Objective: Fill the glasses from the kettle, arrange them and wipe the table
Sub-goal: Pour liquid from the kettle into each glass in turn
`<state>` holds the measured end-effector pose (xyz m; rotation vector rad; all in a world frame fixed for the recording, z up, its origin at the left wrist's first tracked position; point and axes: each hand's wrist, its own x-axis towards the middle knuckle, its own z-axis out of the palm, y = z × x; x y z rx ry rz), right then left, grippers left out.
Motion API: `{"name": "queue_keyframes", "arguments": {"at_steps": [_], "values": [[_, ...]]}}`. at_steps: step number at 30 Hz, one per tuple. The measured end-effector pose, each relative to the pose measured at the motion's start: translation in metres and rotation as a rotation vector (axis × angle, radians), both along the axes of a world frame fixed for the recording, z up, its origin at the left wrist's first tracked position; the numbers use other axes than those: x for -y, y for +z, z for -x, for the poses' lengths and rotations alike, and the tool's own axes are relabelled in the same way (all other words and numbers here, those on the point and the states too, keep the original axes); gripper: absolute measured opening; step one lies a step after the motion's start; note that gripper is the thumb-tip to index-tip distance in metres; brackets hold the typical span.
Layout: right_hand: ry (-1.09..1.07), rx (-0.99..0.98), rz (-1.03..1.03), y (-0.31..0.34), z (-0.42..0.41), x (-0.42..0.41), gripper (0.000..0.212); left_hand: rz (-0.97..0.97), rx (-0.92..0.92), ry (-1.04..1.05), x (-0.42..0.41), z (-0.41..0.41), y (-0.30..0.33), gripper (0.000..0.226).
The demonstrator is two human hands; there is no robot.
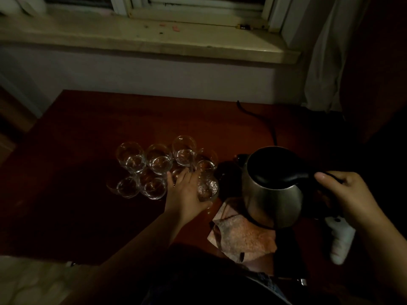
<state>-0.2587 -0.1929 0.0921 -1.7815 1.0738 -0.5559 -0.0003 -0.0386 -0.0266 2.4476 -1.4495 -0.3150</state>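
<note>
1. Holding the steel kettle by its black handle, the right hand has its fingers curled round the grip and its thumb on top; the kettle hangs above the near right part of the table, its spout turned left toward the glasses, which looks like the stance for pouring.
2. Wrapping its fingers round one glass, the left hand holds that glass just left of the kettle's spout; this is probably to steady it, or to bring it under the spout, though no stream of water can be made out in the dim light.
3. Clustered just left of and beyond the held glass stand the other glasses, close together and some touching; keeping them bunched near the kettle likely shortens each pour; how full each one is cannot be told.
4. Lying under and just nearer than the kettle is a crumpled orange-brown cloth, within easy reach of either hand; I judge it is kept there for the wiping step, which looks not yet begun.
5. Running from the far right edge of the table toward the kettle's dark base is a black cord; the base sits behind the spout, so the kettle is lifted clear of it.
6. Reading any brand, label or writing is not possible; none shows on the kettle, the glasses or the cloth.
</note>
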Motion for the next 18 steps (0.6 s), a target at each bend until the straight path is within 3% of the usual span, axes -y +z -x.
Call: {"name": "queue_keyframes", "arguments": {"at_steps": [2, 6, 10, 14, 18], "values": [[-0.111, 0.105, -0.028, -0.008, 0.003, -0.008, 0.082, 0.016, -0.002, 0.005, 0.0, 0.0, 0.0, 0.093], [-0.243, 0.234, 0.002, -0.02, 0.003, -0.017, 0.035, -0.01, 0.022, 0.008, 0.001, 0.0, 0.001, 0.092], [-0.35, 0.3, 0.056, -0.027, 0.004, -0.018, 0.046, 0.014, 0.013, 0.015, 0.001, 0.001, 0.001, 0.09], [-0.404, 0.315, 0.062, -0.035, -0.005, -0.015, 0.045, 0.038, 0.026, 0.025, 0.002, 0.001, -0.003, 0.088], [-0.449, 0.331, 0.042, -0.047, -0.016, -0.01, 0.065, 0.025, 0.025, 0.022, 0.002, 0.0, -0.004, 0.088]]}}
